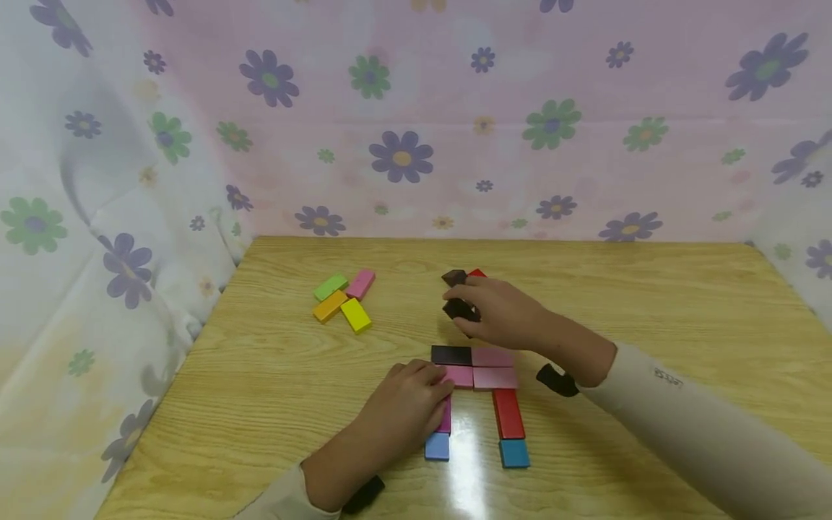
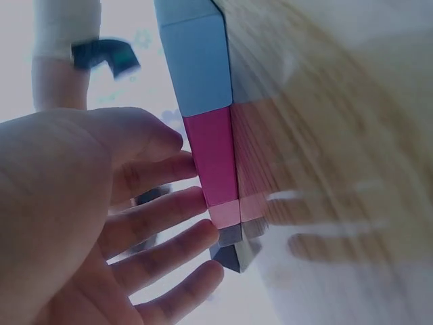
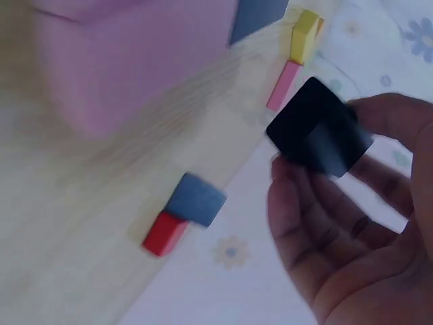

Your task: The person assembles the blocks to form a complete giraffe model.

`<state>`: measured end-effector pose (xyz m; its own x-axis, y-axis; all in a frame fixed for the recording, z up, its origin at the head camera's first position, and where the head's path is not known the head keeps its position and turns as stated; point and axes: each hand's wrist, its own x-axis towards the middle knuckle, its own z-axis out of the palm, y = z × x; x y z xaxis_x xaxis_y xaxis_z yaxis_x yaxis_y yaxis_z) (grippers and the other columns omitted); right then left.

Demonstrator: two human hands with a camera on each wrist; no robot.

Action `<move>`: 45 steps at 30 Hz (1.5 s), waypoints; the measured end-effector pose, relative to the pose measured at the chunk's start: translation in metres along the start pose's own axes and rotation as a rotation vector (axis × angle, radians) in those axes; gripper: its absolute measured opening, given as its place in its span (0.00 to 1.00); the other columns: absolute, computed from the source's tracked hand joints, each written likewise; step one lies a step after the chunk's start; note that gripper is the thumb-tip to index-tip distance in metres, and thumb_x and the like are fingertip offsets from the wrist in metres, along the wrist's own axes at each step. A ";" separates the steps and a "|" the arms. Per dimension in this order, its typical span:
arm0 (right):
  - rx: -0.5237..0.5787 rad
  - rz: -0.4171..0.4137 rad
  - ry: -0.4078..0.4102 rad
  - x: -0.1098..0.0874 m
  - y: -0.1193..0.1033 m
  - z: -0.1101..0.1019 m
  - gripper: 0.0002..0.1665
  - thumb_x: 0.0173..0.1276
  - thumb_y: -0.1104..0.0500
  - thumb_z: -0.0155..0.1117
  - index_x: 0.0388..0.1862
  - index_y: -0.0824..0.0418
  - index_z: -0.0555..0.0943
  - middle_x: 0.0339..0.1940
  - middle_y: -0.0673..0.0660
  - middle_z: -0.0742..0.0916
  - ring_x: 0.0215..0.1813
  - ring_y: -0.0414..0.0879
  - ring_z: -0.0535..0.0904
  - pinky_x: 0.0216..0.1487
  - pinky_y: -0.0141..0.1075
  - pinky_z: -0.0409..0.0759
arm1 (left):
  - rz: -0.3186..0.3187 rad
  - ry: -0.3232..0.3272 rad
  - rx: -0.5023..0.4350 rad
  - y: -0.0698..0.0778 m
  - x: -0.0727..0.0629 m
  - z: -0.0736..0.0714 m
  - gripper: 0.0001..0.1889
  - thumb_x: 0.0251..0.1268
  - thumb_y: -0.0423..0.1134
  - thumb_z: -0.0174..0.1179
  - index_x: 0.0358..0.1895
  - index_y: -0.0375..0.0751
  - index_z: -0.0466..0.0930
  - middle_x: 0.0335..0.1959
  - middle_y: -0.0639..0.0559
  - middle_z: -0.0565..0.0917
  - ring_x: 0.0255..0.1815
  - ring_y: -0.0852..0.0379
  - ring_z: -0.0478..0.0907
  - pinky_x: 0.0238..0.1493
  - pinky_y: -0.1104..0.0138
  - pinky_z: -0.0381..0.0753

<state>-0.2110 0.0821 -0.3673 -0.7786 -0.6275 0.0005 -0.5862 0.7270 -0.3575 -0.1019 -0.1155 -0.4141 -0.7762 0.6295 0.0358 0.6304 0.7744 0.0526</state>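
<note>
My right hand (image 1: 503, 310) pinches a black block (image 3: 318, 128) between thumb and fingers, held above the table behind a flat layout of blocks. On the left side of that layout rests my left hand (image 1: 406, 404). Its fingers are loosely extended along a magenta block (image 2: 213, 159) and a pink block (image 1: 458, 376). A black block (image 1: 451, 355) and pink blocks (image 1: 495, 378) form the upper rows. Below them run two columns: the magenta block above a light blue block (image 1: 437, 446), and a red block (image 1: 509, 414) above a blue block (image 1: 515, 453).
Behind my right hand lie a dark block (image 1: 454, 277) and a red block (image 3: 164, 233), partly hidden in the head view. Green (image 1: 331, 287), pink (image 1: 361, 284), orange (image 1: 330, 306) and yellow (image 1: 356, 315) blocks cluster at the left. Flowered cloth (image 1: 403, 155) hangs behind the wooden table.
</note>
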 end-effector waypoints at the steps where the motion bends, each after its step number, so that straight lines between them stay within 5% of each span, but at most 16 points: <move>1: 0.013 0.026 0.019 -0.008 0.004 -0.001 0.24 0.69 0.53 0.67 0.62 0.58 0.80 0.51 0.57 0.85 0.39 0.46 0.81 0.38 0.37 0.81 | -0.001 -0.001 0.000 0.000 0.000 0.000 0.16 0.73 0.47 0.57 0.59 0.52 0.84 0.58 0.54 0.83 0.61 0.53 0.77 0.61 0.56 0.79; 6: 0.075 0.158 0.078 -0.038 0.024 -0.002 0.20 0.68 0.55 0.66 0.56 0.61 0.81 0.32 0.53 0.81 0.30 0.44 0.72 0.28 0.34 0.71 | -0.006 -0.005 -0.003 0.000 -0.001 -0.001 0.17 0.73 0.48 0.58 0.60 0.52 0.84 0.59 0.54 0.83 0.62 0.53 0.77 0.63 0.56 0.78; 11: 0.121 0.261 0.019 -0.054 0.043 0.003 0.20 0.68 0.54 0.65 0.54 0.65 0.80 0.21 0.52 0.78 0.22 0.43 0.68 0.23 0.34 0.66 | 0.000 0.007 -0.005 0.001 -0.002 -0.002 0.16 0.72 0.48 0.59 0.59 0.52 0.84 0.57 0.54 0.84 0.62 0.53 0.77 0.63 0.57 0.78; 20: 0.270 0.376 -0.085 -0.062 0.064 0.017 0.21 0.71 0.51 0.60 0.53 0.65 0.77 0.21 0.53 0.79 0.20 0.42 0.70 0.23 0.34 0.69 | -0.015 0.009 -0.033 0.001 -0.003 -0.002 0.16 0.73 0.47 0.57 0.58 0.51 0.85 0.57 0.54 0.84 0.62 0.53 0.77 0.64 0.55 0.76; 28: 0.398 0.315 -0.133 -0.073 0.073 0.014 0.27 0.70 0.52 0.65 0.62 0.65 0.73 0.27 0.54 0.82 0.25 0.44 0.75 0.27 0.37 0.75 | -0.011 0.014 -0.044 0.001 -0.002 -0.001 0.16 0.73 0.48 0.57 0.58 0.51 0.85 0.57 0.54 0.84 0.62 0.53 0.77 0.65 0.54 0.76; 34: 0.365 0.251 -0.159 -0.079 0.073 0.012 0.38 0.61 0.54 0.74 0.67 0.64 0.71 0.31 0.53 0.83 0.32 0.44 0.77 0.33 0.35 0.77 | -0.010 0.019 -0.041 0.002 -0.001 -0.001 0.16 0.73 0.48 0.57 0.57 0.51 0.85 0.56 0.54 0.84 0.61 0.53 0.77 0.64 0.55 0.76; 45: 0.339 0.234 -0.127 -0.082 0.072 0.016 0.39 0.61 0.55 0.75 0.67 0.64 0.72 0.33 0.52 0.83 0.33 0.44 0.76 0.33 0.34 0.77 | -0.009 0.011 -0.049 0.002 0.000 0.000 0.16 0.73 0.48 0.57 0.58 0.51 0.85 0.57 0.53 0.84 0.61 0.53 0.77 0.64 0.56 0.77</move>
<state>-0.1863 0.1815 -0.4078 -0.8358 -0.5013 -0.2240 -0.2738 0.7342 -0.6213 -0.1009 -0.1144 -0.4145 -0.7821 0.6215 0.0456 0.6225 0.7760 0.1016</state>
